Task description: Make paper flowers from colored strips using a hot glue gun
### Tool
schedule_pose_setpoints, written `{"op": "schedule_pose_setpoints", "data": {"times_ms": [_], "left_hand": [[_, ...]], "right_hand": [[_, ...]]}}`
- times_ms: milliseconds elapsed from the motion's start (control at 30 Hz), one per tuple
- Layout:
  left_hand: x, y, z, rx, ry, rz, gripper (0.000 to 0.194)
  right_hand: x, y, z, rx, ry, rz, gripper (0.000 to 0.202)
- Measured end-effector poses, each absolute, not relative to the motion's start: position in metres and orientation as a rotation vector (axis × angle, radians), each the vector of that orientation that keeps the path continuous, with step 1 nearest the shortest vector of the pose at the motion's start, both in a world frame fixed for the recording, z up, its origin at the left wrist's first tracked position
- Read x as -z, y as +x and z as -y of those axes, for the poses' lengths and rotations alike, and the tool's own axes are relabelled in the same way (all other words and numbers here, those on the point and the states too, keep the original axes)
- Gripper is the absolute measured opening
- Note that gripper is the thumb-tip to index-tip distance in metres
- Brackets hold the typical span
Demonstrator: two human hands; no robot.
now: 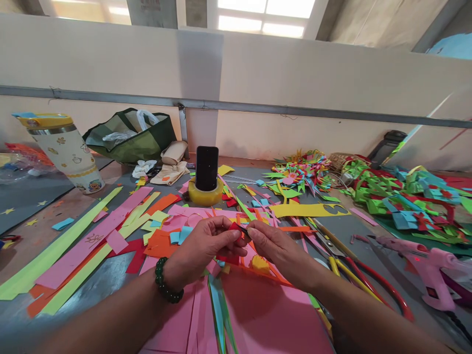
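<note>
My left hand (217, 241), with a dark green bead bracelet (165, 280) at its wrist, pinches a small piece of red paper (227, 258) over the middle of the table. Close against it, my right hand (271, 241) is closed on a thin dark tool (242, 229) whose tip meets the red paper; its exact kind is hidden by the fingers. Beneath both hands lie pink paper sheets (273, 309), orange scraps and blue and green strips (217, 309).
Long paper strips (99, 231) spread to the left. A phone (207, 168) stands in a yellow tape roll (205, 194) ahead. Scissors (354, 268) and a pink glue gun (424, 265) lie right. Finished paper pieces (416, 201) are heaped farther right; a tumbler (64, 152) stands left.
</note>
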State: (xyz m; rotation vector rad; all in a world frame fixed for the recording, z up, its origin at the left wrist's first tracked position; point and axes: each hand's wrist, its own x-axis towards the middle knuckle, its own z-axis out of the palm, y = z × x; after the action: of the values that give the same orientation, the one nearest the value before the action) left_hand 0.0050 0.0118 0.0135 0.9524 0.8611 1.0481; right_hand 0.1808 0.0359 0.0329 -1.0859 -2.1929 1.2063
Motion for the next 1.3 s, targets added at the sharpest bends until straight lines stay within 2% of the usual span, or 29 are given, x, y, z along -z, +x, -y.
{"op": "schedule_pose_setpoints", "data": {"times_ms": [367, 1300], "left_hand": [[-0.0144, 0.0044, -0.0120, -1.078, 0.946, -0.884, 0.025], [-0.0152, 0.0028, -0.0141, -1.024, 1.070, -0.956, 0.014]], "right_hand": [[-0.0335, 0.1815, -0.0365, -1.168, -1.115, 2.235, 0.039], [-0.0347, 0.1823, -0.0356, -1.115, -1.150, 2.283, 0.040]]}}
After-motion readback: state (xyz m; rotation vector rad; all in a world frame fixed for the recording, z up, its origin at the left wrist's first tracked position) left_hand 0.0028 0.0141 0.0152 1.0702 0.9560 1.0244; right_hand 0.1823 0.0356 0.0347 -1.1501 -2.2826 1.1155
